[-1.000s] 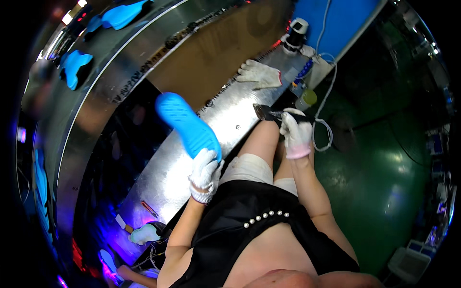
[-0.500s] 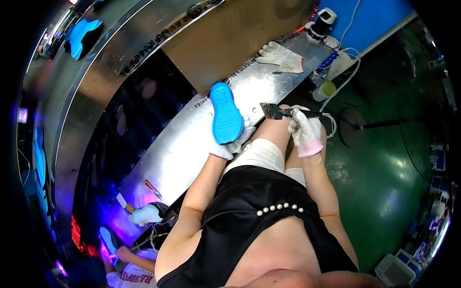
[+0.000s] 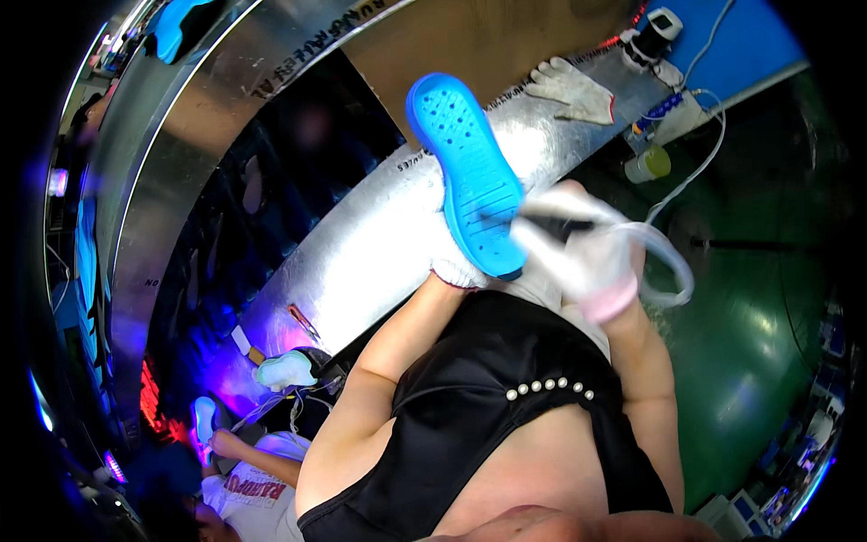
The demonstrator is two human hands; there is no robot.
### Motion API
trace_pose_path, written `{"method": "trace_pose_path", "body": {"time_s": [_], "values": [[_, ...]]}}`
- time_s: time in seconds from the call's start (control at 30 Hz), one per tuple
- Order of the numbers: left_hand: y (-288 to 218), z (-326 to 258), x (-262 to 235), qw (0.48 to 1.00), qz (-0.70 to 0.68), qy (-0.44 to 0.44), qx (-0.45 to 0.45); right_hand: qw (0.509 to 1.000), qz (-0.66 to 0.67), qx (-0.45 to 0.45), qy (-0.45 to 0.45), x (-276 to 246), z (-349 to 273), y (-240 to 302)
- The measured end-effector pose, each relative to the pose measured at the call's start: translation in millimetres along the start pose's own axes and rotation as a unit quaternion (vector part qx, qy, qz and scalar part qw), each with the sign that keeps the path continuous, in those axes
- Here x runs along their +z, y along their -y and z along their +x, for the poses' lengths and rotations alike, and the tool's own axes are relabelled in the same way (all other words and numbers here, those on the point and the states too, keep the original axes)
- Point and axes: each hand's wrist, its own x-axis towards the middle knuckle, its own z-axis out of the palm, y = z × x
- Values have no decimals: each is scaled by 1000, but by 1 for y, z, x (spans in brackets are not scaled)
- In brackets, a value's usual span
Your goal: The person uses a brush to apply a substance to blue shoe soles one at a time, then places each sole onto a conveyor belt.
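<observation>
A blue shoe sole (image 3: pixel 465 154) is tilted up over the metal bench. White-gloved, my left hand (image 3: pixel 450 255) grips it from the left and beneath; most of its fingers are hidden behind the sole. My right hand (image 3: pixel 598 269), in a white glove with a pink cuff, is smeared by motion at the sole's right side. It is closed around a dark brush (image 3: pixel 558 224) with a pale tube trailing from it. The brush head is blurred near the sole's lower part, and I cannot tell whether it touches.
On the metal bench (image 3: pixel 361 262) lie a spare white glove (image 3: pixel 571 92), a red cutter (image 3: pixel 301 320) and a pale green-white pad (image 3: pixel 286 370). A yellow-topped cup (image 3: pixel 648 164) stands beyond my right hand. A co-worker's hand (image 3: pixel 226 443) holds another sole at lower left.
The blue sole has come up closer and turned, its top leaning left. My right hand has swung the brush in from the right to the sole, its tube whipping along.
</observation>
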Motion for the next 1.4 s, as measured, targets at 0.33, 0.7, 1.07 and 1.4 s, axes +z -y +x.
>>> {"method": "trace_pose_path", "body": {"time_s": [0.33, 0.7, 1.07, 1.4], "values": [[14, -9, -4, 999, -23, 8, 23, 988, 91, 88, -84, -1, 12, 3], [-17, 0, 34, 986, -73, 127, -74, 981, -14, -180, -69, 8, -20, 10], [-60, 13, 47, 952, -34, 125, -278, 940, -139, -245, 194, -23, -14, 16], [-89, 26, 52, 910, 286, -4, -300, 977, 66, -153, 133, -7, -6, 23]]}}
